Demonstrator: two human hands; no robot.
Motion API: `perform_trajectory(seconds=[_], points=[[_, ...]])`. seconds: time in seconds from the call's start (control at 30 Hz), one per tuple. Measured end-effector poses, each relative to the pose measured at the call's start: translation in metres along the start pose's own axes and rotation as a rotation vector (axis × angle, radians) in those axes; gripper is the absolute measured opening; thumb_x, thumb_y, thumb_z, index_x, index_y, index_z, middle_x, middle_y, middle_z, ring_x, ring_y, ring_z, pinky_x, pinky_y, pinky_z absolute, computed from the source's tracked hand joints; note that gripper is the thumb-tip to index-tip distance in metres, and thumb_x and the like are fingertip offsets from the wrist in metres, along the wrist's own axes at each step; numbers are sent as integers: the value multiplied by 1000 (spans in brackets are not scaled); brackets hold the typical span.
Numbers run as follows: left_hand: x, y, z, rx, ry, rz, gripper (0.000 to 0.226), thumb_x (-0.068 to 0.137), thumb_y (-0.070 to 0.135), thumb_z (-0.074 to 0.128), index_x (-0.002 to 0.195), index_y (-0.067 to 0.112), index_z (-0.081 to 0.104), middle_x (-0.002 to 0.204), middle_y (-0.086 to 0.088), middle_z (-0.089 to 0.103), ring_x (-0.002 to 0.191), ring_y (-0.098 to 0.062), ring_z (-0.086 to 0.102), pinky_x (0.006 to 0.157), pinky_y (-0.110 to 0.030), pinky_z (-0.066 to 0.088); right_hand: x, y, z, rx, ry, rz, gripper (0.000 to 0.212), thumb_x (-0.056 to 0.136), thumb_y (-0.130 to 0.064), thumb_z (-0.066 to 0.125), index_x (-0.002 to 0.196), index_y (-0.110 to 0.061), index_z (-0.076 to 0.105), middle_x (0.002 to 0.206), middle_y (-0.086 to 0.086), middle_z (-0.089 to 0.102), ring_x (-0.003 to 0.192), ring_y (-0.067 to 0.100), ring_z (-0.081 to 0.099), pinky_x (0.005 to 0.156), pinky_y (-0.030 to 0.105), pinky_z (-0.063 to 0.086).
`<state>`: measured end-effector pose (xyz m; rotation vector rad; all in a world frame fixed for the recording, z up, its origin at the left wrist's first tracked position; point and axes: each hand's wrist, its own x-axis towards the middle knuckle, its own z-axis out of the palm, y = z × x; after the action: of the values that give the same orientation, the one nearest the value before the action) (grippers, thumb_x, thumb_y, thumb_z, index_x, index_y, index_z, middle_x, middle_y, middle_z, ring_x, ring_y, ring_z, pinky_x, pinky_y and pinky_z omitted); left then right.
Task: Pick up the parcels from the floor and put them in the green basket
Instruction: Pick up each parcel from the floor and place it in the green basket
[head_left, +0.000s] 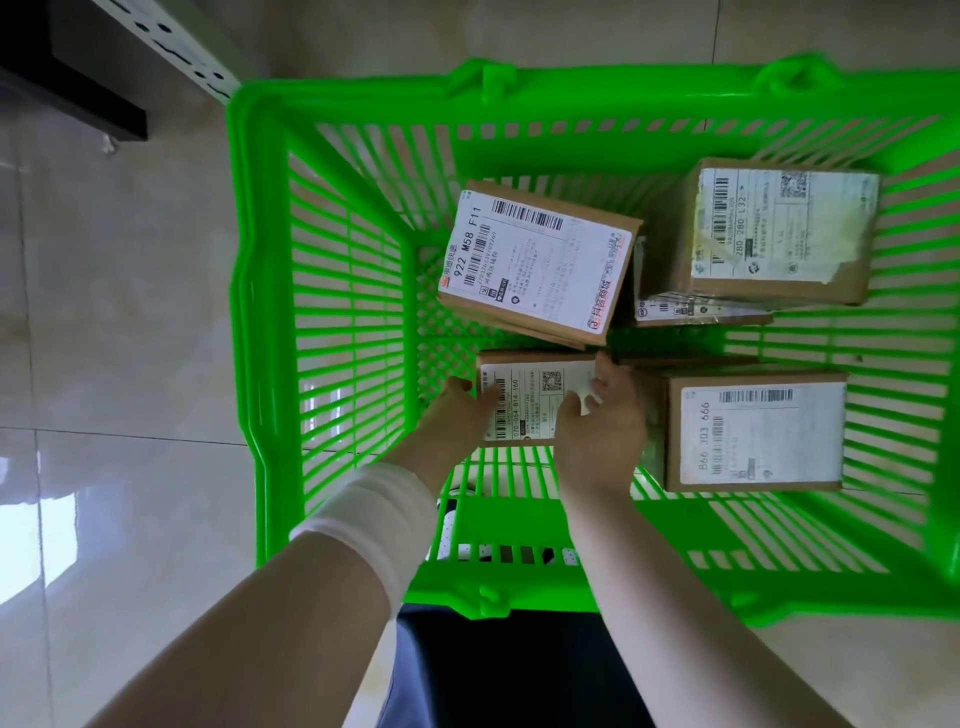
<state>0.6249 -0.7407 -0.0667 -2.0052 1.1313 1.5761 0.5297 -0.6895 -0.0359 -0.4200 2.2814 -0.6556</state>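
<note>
The green basket (260, 322) fills most of the head view. Inside it lie several cardboard parcels with white labels: one tilted at centre (540, 265), one at back right (769, 234), one at front right (753, 431), and a flat one (691, 310) under the back right box. A small parcel (530, 395) sits low at the front of the basket. My left hand (457, 410) grips its left side and my right hand (602, 426) grips its right side. Both forearms reach down over the near rim.
Glossy beige floor tiles (119, 312) surround the basket. A dark furniture edge (72, 78) and a white perforated rail (176, 47) stand at the upper left. My dark trousers (493, 670) and a white shoe show just behind the near rim.
</note>
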Motion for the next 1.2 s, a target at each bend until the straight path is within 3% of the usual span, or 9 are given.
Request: perform_trajectory(seconds=[0.13,0.3,0.57,0.73,0.87,0.93,1.03,1.1,1.2], points=[[5,19,-19,-220,250,81,48,96,21,38,142,16,28,141,-12,46,121,-34,50,96,-38,41,1,-6,4,291,-84,185,42,88,7,49,129,-1,48,123,14,58,99,14,55,76,4,42],[17,42,-34,-369,277,217,51,87,-8,33,133,13,43,115,-6,57,86,-15,53,69,-23,39,12,-18,5,470,-150,287,51,91,6,47,140,-6,36,130,11,55,102,12,56,101,30,44],[13,44,-13,-278,222,260,42,88,2,34,121,20,53,111,-5,61,91,-21,52,76,-28,38,28,-32,-3,581,-153,325,59,89,10,45,142,-12,34,133,5,51,104,14,55,96,24,42],[-9,44,-19,-270,330,205,47,89,6,32,133,15,46,133,-7,55,112,-26,54,86,-27,39,12,-37,-22,537,-218,330,48,88,4,48,128,-20,44,103,-8,51,78,2,46,60,-5,35],[-66,34,-32,-359,405,128,40,92,10,40,131,9,48,134,-11,54,122,-28,51,94,-29,40,-35,-58,-74,524,-344,350,38,90,-5,52,127,-13,49,108,-7,51,103,9,51,96,22,35],[-112,31,-31,-429,411,104,37,94,6,41,130,4,49,135,-15,53,122,-30,51,91,-27,39,-64,-69,-111,549,-360,378,38,89,-15,58,126,-13,52,113,-5,53,111,13,51,100,26,31],[-192,25,-12,-395,344,65,31,94,19,45,121,7,57,125,-19,59,111,-33,57,94,-35,43,-106,-79,-174,562,-336,387,10,82,-23,60,81,-13,62,86,1,61,84,15,57,98,35,39],[-241,24,11,-365,260,42,29,93,23,45,114,9,59,112,-24,62,97,-33,60,88,-36,45,-130,-77,-218,556,-301,382,27,87,-20,57,92,7,59,102,23,64,103,32,60,101,48,42],[-295,32,50,-317,145,108,33,95,20,42,124,10,54,115,-17,62,101,-32,59,88,-32,44,-148,-53,-273,696,-217,393,12,89,-20,58,98,-17,65,101,2,66,102,20,60,103,44,43]])
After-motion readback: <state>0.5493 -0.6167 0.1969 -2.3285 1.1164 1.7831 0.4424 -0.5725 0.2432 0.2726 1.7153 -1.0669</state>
